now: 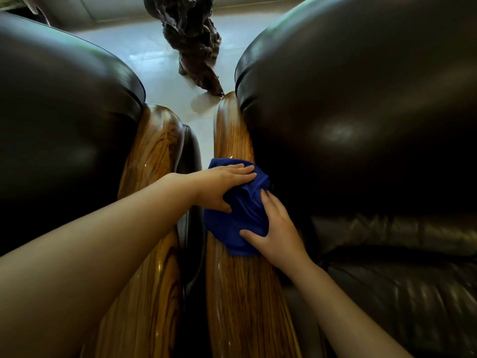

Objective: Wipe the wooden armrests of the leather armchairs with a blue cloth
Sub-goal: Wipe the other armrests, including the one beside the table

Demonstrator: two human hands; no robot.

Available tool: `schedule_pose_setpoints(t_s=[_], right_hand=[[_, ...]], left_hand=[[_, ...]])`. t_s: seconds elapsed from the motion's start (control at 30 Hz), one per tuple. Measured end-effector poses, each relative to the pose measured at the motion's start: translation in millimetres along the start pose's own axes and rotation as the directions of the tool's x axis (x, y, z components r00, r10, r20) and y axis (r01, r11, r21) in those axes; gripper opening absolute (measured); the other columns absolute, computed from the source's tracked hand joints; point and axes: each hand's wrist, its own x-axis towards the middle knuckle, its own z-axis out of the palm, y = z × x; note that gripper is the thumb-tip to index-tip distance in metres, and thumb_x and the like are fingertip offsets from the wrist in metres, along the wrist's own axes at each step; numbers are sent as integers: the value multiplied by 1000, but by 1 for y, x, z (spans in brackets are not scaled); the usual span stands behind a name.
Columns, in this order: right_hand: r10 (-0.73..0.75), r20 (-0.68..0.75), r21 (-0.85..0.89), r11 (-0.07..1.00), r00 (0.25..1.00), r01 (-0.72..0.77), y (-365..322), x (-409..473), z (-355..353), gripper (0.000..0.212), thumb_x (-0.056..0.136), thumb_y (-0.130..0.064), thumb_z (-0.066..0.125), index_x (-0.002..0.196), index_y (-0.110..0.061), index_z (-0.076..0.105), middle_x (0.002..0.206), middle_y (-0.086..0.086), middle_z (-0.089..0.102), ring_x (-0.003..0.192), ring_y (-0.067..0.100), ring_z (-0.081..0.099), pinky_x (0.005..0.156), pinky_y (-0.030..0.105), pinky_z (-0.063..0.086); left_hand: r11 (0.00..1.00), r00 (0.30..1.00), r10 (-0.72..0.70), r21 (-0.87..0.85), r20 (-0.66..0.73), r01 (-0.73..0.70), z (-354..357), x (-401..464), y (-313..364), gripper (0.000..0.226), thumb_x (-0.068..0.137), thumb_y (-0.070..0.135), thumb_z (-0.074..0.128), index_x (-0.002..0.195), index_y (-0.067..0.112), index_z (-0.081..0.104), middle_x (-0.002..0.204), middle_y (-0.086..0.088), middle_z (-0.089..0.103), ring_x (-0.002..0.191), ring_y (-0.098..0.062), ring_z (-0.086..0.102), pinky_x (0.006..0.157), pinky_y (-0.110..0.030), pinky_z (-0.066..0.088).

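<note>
Two dark leather armchairs stand side by side, each with a glossy striped wooden armrest. A blue cloth [245,213] is draped over the middle of the right chair's armrest [232,135]. My left hand [224,184] lies flat on the cloth's far end, thumb pressed into its side. My right hand [276,228] presses on the cloth's near right side, fingers spread over it. The left chair's armrest [152,156] runs parallel just to the left, partly hidden under my left forearm.
The left armchair's padded back [64,112] and the right armchair's back [361,99] bulge on either side. A narrow gap [196,164] separates the two chairs. A dark gnarled wooden sculpture [196,45] stands on the pale tiled floor [144,50] beyond.
</note>
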Motion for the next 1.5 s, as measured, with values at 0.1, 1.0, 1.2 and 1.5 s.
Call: schedule_pose_setpoints(t_s=[0.1, 1.0, 1.2, 1.5], right_hand=[[47, -53, 11, 999, 997, -46, -4, -5, 6, 86, 78, -37, 68, 145, -26, 15, 152, -2, 20, 136, 13, 23, 102, 23, 25], [131, 244, -53, 991, 961, -122, -93, -89, -173, 28, 69, -20, 74, 91, -35, 66, 86, -9, 68, 78, 2, 65, 56, 12, 47], [92, 90, -112, 990, 992, -82, -160, -166, -294, 21, 61, -28, 79, 78, -36, 67, 82, -10, 69, 74, 1, 64, 58, 12, 47], [79, -125, -128, 987, 989, -95, -164, -332, -470, 30, 64, -30, 80, 91, -25, 68, 91, -1, 69, 83, 10, 65, 73, 24, 51]], left_hand=[[999, 999, 14, 51, 31, -16, -4, 1, 5, 84, 82, 22, 64, 145, 26, 9, 157, 5, 4, 143, -14, 1, 115, -37, 5], [942, 980, -105, -334, -169, 43, -69, -120, 124, 20, 77, 22, 68, 97, 23, 66, 75, 16, 60, 71, 0, 60, 60, -14, 45], [934, 955, -33, -349, -295, -75, -161, -169, 216, 24, 73, 25, 74, 96, 22, 70, 73, 16, 62, 65, 2, 58, 60, -11, 42], [939, 916, 192, -204, -352, -276, -251, -178, 425, 24, 71, 23, 76, 94, 20, 71, 78, 6, 71, 62, 2, 62, 60, -10, 47]])
